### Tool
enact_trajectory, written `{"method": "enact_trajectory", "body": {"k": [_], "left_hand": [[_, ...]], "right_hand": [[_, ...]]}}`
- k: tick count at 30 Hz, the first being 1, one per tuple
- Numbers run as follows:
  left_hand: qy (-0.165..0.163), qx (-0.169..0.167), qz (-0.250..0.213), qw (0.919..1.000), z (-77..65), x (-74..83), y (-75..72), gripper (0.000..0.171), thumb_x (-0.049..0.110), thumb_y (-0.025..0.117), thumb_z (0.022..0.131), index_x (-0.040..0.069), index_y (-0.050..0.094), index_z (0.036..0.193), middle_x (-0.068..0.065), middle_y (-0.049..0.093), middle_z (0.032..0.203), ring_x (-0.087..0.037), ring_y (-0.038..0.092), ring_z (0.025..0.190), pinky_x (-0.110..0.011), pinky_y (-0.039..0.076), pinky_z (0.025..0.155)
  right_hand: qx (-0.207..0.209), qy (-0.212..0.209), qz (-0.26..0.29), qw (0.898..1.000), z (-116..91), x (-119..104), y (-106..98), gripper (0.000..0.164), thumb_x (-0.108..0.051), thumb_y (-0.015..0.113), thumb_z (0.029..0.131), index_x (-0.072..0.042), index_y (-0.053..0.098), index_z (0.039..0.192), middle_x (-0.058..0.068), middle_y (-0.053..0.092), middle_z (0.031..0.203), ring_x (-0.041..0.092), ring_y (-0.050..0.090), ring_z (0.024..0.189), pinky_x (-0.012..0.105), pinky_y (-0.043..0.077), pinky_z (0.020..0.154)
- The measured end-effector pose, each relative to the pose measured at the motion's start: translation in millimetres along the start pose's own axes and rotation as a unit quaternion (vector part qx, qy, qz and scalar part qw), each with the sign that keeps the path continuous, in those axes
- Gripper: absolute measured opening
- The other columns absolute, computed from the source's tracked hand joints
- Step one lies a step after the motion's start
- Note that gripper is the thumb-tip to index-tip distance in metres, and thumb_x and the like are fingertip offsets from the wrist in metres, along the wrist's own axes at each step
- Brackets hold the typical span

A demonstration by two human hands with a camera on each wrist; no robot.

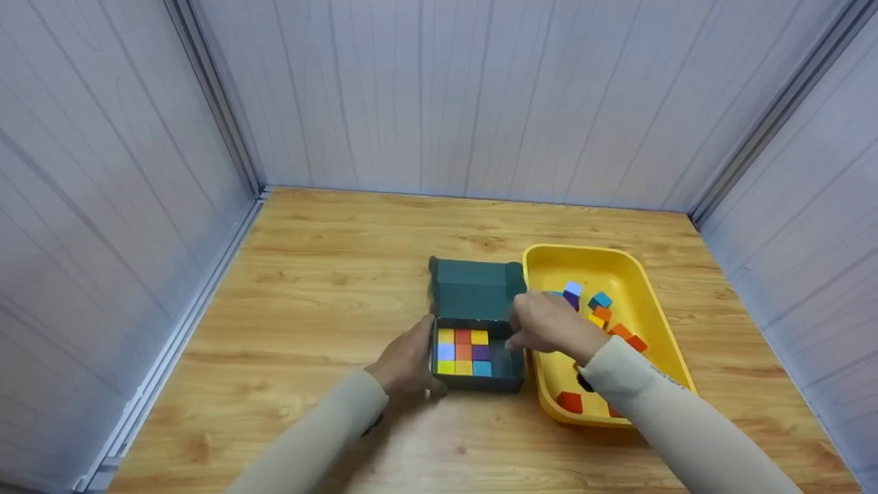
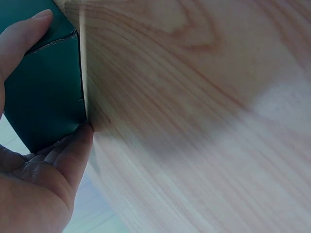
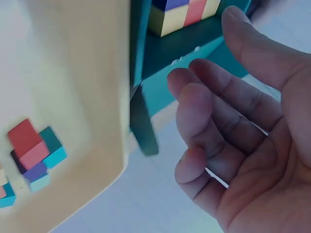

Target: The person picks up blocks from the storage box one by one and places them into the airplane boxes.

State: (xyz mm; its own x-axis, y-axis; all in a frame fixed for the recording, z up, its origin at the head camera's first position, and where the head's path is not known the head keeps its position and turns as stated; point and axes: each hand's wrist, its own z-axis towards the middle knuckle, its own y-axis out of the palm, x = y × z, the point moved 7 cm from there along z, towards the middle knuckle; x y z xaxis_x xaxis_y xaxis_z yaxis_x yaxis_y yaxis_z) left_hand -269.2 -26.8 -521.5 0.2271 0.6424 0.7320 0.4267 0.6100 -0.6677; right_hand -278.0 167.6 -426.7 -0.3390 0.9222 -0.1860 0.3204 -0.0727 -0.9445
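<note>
A dark green box [image 1: 480,383] stands with its lid [image 1: 473,291] folded back. Coloured cubes [image 1: 464,352] fill its left part in neat rows: yellow, red, lavender, orange, purple and blue. My left hand [image 1: 408,360] grips the box's left end, and the left wrist view shows thumb and fingers on different faces of the green box [image 2: 46,92]. My right hand [image 1: 549,326] is over the box's right end, beside the bare dark floor there. In the right wrist view the right hand [image 3: 243,116] holds nothing, its fingers loosely bent and thumb apart.
A yellow tray [image 1: 651,302] stands against the box's right side. Loose cubes [image 1: 621,332] in orange, red, blue and purple lie scattered in it, partly hidden by the right forearm. White panel walls [image 1: 439,103] enclose the wooden table [image 1: 329,274] at the back and sides.
</note>
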Motion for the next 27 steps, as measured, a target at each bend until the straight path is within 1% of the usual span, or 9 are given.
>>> {"method": "enact_trajectory", "body": {"k": [3,6,9,12,15,20,24,27], "left_hand": [[-0.001,0.001,-0.001,1.0,-0.2,0.2,-0.2,0.121,0.014,0.101,0.06,0.018,0.027,0.156,-0.001,0.054,0.144,-0.019,0.051,0.128,-0.044,0.038,0.116],[0.003,0.003,0.002,1.0,-0.6,1.1,-0.7,0.121,0.014,0.101,0.059,0.017,0.028,0.155,-0.001,0.055,0.142,-0.02,0.052,0.127,-0.044,0.039,0.115],[0.01,0.006,0.007,0.9999,-0.7,2.1,-1.1,0.118,0.014,0.101,0.059,0.016,0.03,0.153,-0.002,0.056,0.138,-0.021,0.054,0.123,-0.043,0.041,0.113],[0.016,0.007,0.009,0.9998,0.1,2.3,-1.2,0.114,0.014,0.101,0.059,0.015,0.033,0.15,-0.002,0.057,0.134,-0.021,0.054,0.12,-0.044,0.042,0.112],[0.01,0.005,0.007,0.9999,0.6,1.4,-1.2,0.115,0.014,0.101,0.059,0.016,0.032,0.151,-0.001,0.056,0.136,-0.02,0.054,0.121,-0.043,0.041,0.113],[0.008,0.005,0.005,0.9999,-0.1,1.7,-1.7,0.117,0.012,0.101,0.059,0.016,0.032,0.152,-0.001,0.055,0.138,-0.019,0.053,0.124,-0.043,0.039,0.115],[0.005,0.003,-0.001,1.0,-0.2,1.1,-0.9,0.12,0.013,0.101,0.059,0.017,0.03,0.155,-0.001,0.054,0.141,-0.019,0.052,0.126,-0.043,0.038,0.116],[0.004,0.001,-0.002,1.0,-0.4,1.2,-0.5,0.121,0.013,0.101,0.059,0.017,0.028,0.156,0.0,0.053,0.144,-0.018,0.051,0.127,-0.043,0.037,0.116]], "right_hand": [[0.016,-0.008,-0.003,1.0,-7,11,-6,0.023,-0.031,0.09,0.08,-0.013,0.076,0.078,-0.002,0.068,0.073,0.017,0.059,0.063,0.032,0.053,0.059],[0.033,-0.02,-0.018,0.999,-16,21,-11,0.026,-0.029,0.091,0.077,-0.008,0.078,0.085,0.001,0.072,0.082,0.018,0.061,0.068,0.036,0.055,0.063],[0.03,-0.017,-0.026,0.999,-24,30,-13,0.031,-0.028,0.092,0.076,-0.005,0.078,0.091,0.002,0.07,0.083,0.018,0.061,0.069,0.037,0.056,0.064],[0.011,-0.009,-0.025,1.0,-32,38,-10,0.032,-0.026,0.094,0.074,-0.005,0.079,0.093,0.0,0.067,0.078,0.017,0.059,0.067,0.036,0.055,0.063],[-0.009,-0.01,-0.034,0.999,-38,44,-3,0.033,-0.026,0.096,0.07,-0.006,0.078,0.091,-0.002,0.066,0.075,0.015,0.059,0.066,0.036,0.055,0.063],[-0.044,-0.009,-0.065,0.997,-46,49,15,0.036,-0.027,0.099,0.064,-0.009,0.077,0.086,-0.001,0.066,0.079,0.018,0.059,0.07,0.039,0.056,0.066],[-0.073,0.0,-0.077,0.994,-50,52,28,0.039,-0.028,0.099,0.064,-0.01,0.076,0.089,0.001,0.064,0.083,0.021,0.057,0.072,0.038,0.058,0.067],[-0.085,0.003,-0.08,0.993,-53,52,36,0.038,-0.026,0.099,0.065,-0.009,0.075,0.09,0.001,0.062,0.08,0.021,0.055,0.069,0.037,0.057,0.066]]}}
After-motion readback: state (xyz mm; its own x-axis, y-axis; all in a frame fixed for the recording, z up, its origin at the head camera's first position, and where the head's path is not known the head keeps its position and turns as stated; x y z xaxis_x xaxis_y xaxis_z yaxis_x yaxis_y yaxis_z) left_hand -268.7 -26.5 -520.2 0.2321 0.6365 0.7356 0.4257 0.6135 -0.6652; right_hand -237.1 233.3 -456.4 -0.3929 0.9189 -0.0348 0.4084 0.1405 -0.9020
